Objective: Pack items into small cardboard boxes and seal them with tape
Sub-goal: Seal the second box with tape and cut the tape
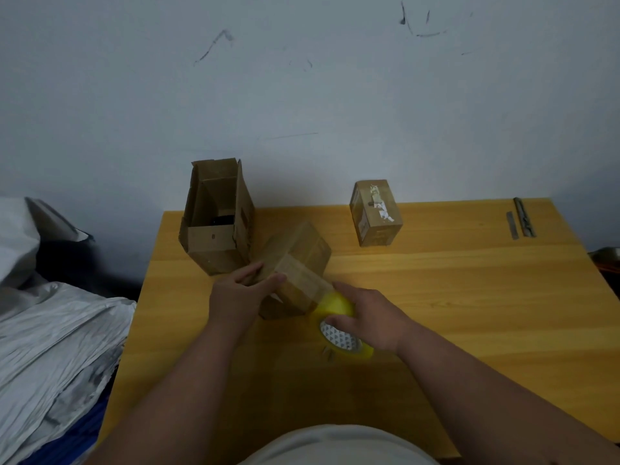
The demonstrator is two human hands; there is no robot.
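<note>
Three brown cardboard boxes stand on the yellow wooden counter [436, 290]. The small tilted cardboard box [295, 263] at centre is held by the left hand [240, 297], its grip clamped on the box's near corner. The right hand [365, 317] holds the yellow roll of clear tape [339, 322], its grip closed round the roll, with tape running onto the box. Behind stands a tall open-topped cardboard box [218, 226]; to the right, well apart, a small closed cardboard box [375, 213] bears a torn white label, unreadable. No writing is legible.
</note>
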